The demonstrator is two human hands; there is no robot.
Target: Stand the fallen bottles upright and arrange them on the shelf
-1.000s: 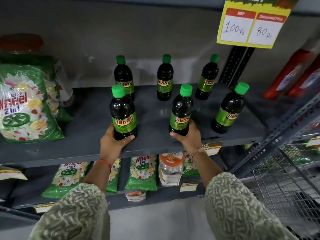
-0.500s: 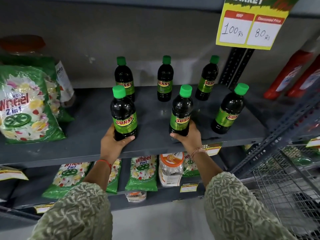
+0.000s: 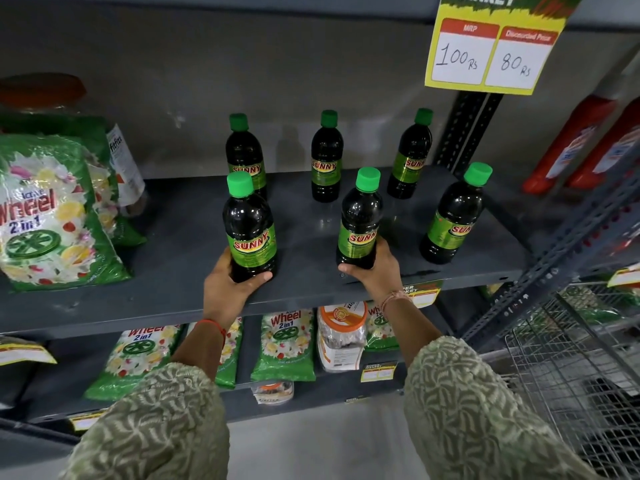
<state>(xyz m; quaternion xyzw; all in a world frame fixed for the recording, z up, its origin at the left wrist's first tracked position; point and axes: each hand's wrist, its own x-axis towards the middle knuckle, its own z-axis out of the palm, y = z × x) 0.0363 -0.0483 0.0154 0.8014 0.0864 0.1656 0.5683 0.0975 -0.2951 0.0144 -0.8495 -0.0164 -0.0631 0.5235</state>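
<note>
1. The left hand (image 3: 227, 289) grips the base of a dark plastic green-capped front-left bottle (image 3: 250, 233); the right hand (image 3: 375, 271) clasps its front-middle twin (image 3: 360, 226), likely squaring the row.
2. Behind, on the grey metal shelf (image 3: 173, 247), four more bottles stand upright; none lies fallen.

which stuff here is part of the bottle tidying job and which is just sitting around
Part of the job:
- six Sunny bottles, all upright
- grey shelf they stand on
- left hand and right hand, each gripping a front bottle

Just sitting around:
- Wheel detergent bags
- price sign
- red bottles
- wire basket
</note>
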